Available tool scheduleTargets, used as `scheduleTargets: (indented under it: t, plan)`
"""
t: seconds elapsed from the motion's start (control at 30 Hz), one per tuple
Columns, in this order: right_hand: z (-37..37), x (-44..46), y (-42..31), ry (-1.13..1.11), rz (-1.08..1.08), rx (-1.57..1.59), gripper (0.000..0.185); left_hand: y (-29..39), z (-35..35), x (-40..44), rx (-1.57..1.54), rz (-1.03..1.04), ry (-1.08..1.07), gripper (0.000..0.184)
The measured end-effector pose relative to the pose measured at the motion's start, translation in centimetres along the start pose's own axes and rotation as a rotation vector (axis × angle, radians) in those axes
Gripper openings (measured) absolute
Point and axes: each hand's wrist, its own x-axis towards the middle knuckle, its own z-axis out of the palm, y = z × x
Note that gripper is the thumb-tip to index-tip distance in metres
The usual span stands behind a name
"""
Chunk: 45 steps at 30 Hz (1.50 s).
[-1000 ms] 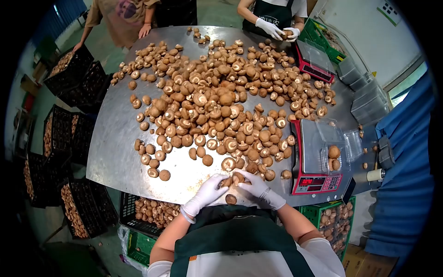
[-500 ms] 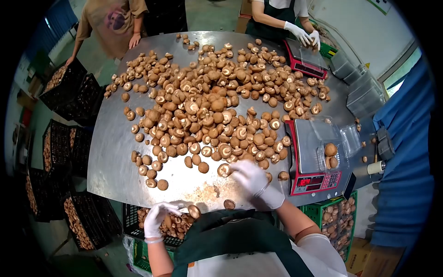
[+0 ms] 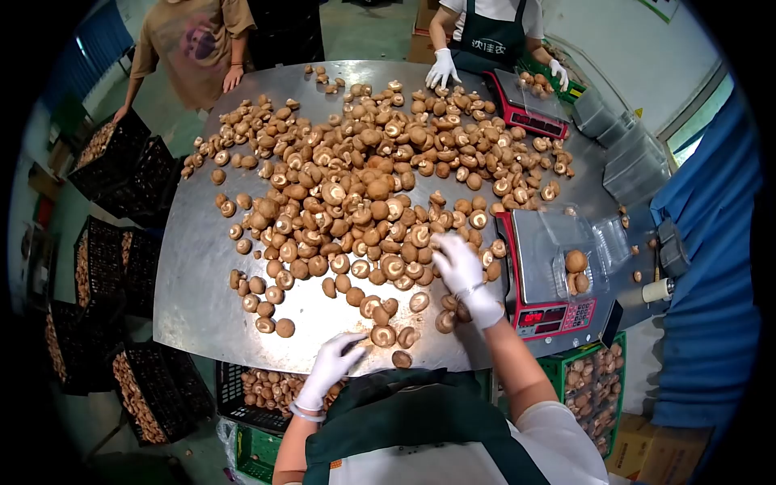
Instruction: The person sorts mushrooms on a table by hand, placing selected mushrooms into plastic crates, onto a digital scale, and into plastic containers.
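My left hand [image 3: 333, 364], in a white glove, is over the near table edge with thumb and fingers apart and nothing in it. Just right of its fingertips lies a small group of brown mushrooms [image 3: 383, 335], some with pale undersides up. My right hand [image 3: 457, 265], also gloved, reaches to the near right side of the big mushroom pile [image 3: 356, 178]. Its fingers are stretched out at the mushrooms there, with the fingertips partly lost among them. More mushrooms [image 3: 446, 319] lie beside and partly under my right wrist.
A red scale [image 3: 525, 267] with mushrooms in a clear tray [image 3: 594, 279] stands right of my right hand. Below the metal table [image 3: 194, 299] are a black crate [image 3: 234, 392] and a green crate [image 3: 558, 368] of mushrooms. Across, a gloved co-worker [image 3: 489, 36] stands by another scale [image 3: 525, 101].
My left hand has moved right onto the table edge and no longer holds a mushroom. My right hand has moved farther into the pile. More mushrooms lie before me; the co-worker's hands have parted.
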Motion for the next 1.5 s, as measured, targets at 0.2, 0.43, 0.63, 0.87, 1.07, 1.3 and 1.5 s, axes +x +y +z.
scheduleTargets:
  t: [0.2,0.43,0.63,0.87,1.07,1.3,1.5]
  plan:
    - [1.7,2.2,0.2,-0.317,0.132,-0.422,0.069,1.5,3.6,3.4,0.678,0.402,-0.160,0.050]
    - [1.0,-0.8,-3.8,-0.657,-0.317,-0.401,0.060,-0.5,2.5,3.5,0.652,0.359,-0.146,0.050]
    - [1.8,5.9,-5.0,-0.397,0.028,0.104,0.041,-1.8,-1.1,0.6,0.627,0.133,0.097,0.052]
    - [10.1,11.7,-2.5,-0.224,-0.086,-0.294,0.054,0.1,-2.6,2.3,0.612,0.186,0.258,0.048]
    - [7.3,10.2,-1.8,-0.173,0.002,0.159,0.041,2.0,-2.3,5.6,-0.045,0.050,0.291,0.043]
    - [6.4,10.0,-7.3,-0.469,-0.118,0.193,0.067,2.6,-2.4,9.0,-1.209,-0.173,0.096,0.050]
    - [11.8,14.8,-6.5,-0.222,-0.200,-0.349,0.051,0.6,-4.4,7.7,-1.312,-0.287,0.264,0.043]
